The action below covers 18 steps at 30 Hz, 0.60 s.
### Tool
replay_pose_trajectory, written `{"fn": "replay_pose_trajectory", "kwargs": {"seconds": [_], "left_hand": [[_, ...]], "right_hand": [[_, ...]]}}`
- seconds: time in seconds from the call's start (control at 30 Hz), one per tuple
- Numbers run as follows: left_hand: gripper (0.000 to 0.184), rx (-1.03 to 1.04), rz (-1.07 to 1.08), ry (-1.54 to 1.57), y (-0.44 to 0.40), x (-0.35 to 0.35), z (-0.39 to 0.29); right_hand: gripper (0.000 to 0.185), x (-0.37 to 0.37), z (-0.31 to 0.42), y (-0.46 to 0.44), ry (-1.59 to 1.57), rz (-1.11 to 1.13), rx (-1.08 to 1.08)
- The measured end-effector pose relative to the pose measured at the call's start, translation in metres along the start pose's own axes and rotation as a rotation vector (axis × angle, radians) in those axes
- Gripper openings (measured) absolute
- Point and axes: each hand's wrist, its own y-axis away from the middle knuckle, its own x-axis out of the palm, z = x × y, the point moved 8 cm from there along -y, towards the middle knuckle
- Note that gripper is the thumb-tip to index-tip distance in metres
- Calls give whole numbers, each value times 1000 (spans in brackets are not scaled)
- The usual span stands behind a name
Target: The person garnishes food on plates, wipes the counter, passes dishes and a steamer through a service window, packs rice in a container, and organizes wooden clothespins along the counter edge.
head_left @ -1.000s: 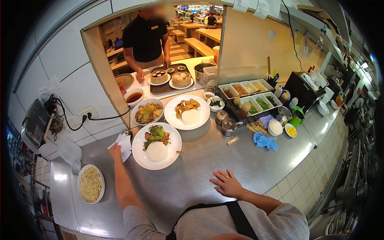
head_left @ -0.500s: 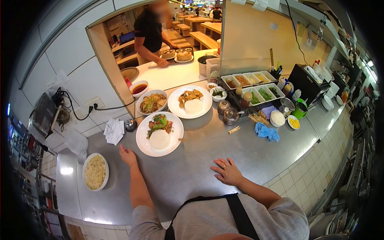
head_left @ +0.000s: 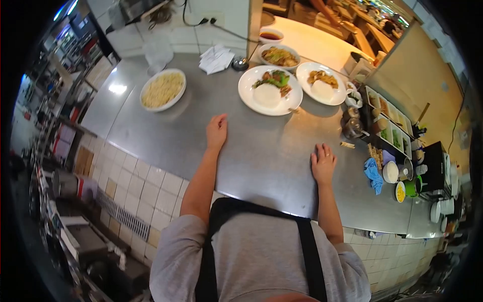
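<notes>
My left hand (head_left: pixel 217 132) rests on the metal counter (head_left: pixel 261 166), turned on its side with loosely bent fingers and nothing visible in it. It is nearest to a white plate (head_left: pixel 246 100) of rice with meat and greens, but apart from it. Lying on the counter further right is my right hand (head_left: pixel 324 160), palm down, fingers slightly spread, a ring on one finger. It holds nothing; a small bundle of wooden sticks (head_left: pixel 347 145) lies beyond it. Behind stand a second white plate (head_left: pixel 329 100) with rice and a bowl (head_left: pixel 279 56) of stewed food.
An oval dish of fried rice (head_left: pixel 163 90) stands at the left, near paper slips (head_left: pixel 216 59) and a bell (head_left: pixel 240 64). At the right are jars (head_left: pixel 353 128), a topping rack (head_left: pixel 390 118), a blue cloth (head_left: pixel 373 176) and a bowl (head_left: pixel 390 172). A person's arm (head_left: pixel 324 11) shows beyond the hatch.
My view has swung to the left, showing more floor and the kitchen's left side. My left hand has drawn back from near the slips; my right hand stays on the counter. The plates remain in place.
</notes>
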Motion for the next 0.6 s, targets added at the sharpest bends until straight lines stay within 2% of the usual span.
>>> {"fn": "replay_pose_trajectory", "kwargs": {"seconds": [0.07, 0.27, 0.37, 0.6], "left_hand": [[18, -83, 6, 48, 20, -14, -14], [16, -123, 20, 87, 61, -38, -16], [16, -60, 0, 35, 64, -41, -18], [15, -63, -18, 39, 66, -37, -12]], "right_hand": [[39, 5, -9, -4, 6, 28, 20], [37, 11, -12, -6, 4, 53, 31], [36, 14, -14, -5, -27, 37, 9], [33, -9, -26, 19, -183, 61, -116]]}}
